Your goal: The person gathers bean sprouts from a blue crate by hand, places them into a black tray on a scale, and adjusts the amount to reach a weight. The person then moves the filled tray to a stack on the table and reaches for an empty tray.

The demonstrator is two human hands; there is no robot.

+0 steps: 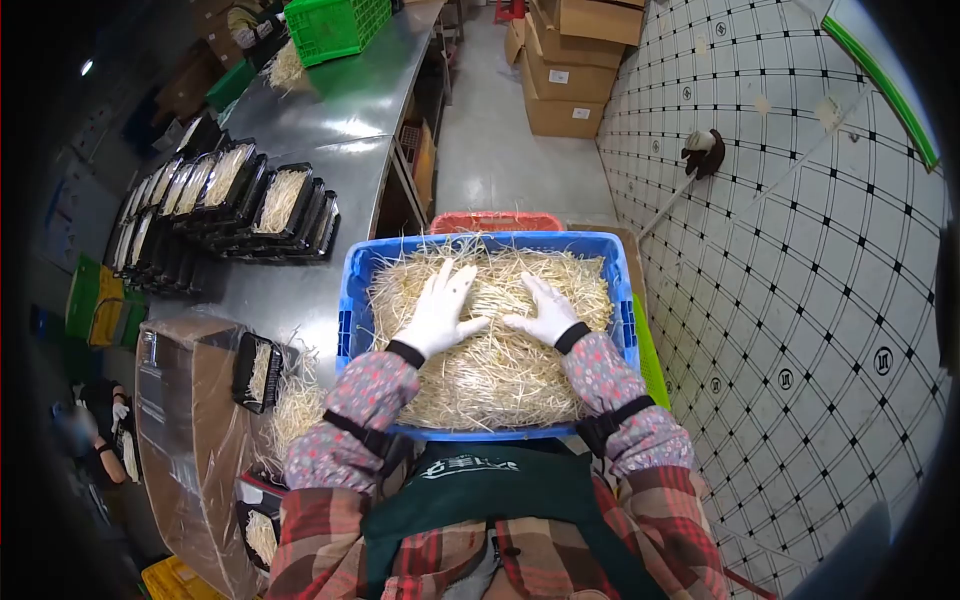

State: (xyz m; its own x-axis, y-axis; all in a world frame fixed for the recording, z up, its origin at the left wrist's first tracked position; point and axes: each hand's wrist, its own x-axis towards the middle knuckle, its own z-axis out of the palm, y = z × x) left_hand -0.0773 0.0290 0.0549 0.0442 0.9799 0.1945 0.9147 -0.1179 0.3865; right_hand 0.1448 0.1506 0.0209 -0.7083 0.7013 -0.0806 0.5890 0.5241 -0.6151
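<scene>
gloves: white | sleeves: floral, black cuffs | shirt: red plaid | apron: dark green

I see pale, thin straw-like strands (495, 350) heaped loosely in a blue plastic crate (356, 285), filling it nearly to the rim, right in front of my apron.

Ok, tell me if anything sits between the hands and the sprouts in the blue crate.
Nothing visible does. The left hand and the right hand, both in white gloves, lie flat, directly on the sprouts that fill the blue crate.
</scene>
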